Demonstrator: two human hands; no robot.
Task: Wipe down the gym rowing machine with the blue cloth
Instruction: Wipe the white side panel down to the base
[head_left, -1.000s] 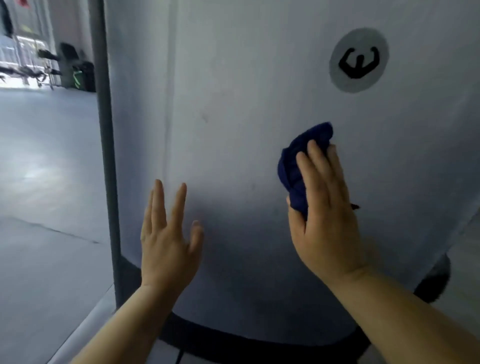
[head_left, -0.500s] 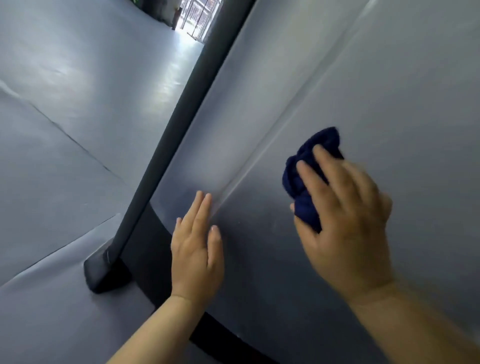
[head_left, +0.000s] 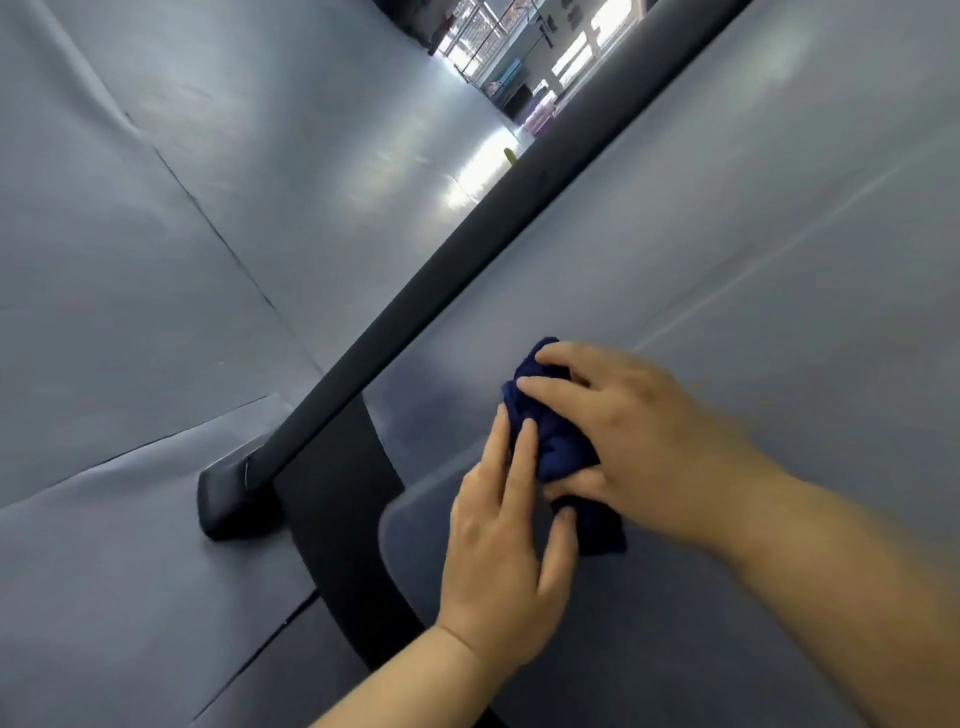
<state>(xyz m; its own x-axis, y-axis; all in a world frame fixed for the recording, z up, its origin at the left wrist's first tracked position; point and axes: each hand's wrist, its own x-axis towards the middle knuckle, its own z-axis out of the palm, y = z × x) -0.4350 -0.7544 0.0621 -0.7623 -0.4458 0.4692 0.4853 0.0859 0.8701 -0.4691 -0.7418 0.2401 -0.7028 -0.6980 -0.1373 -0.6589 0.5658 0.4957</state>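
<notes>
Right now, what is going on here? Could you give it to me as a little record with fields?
setting: indoor hall, grey floor, bright windows far back
surface: grey panel of the machine, black post along its edge
tool: blue cloth, bunched, pressed against the grey panel
right hand: grips the blue cloth, fingers over it, thumb beneath
left hand: fingers straight, touching the cloth's left side
activity: wiping low on the panel, near the post's foot
</notes>
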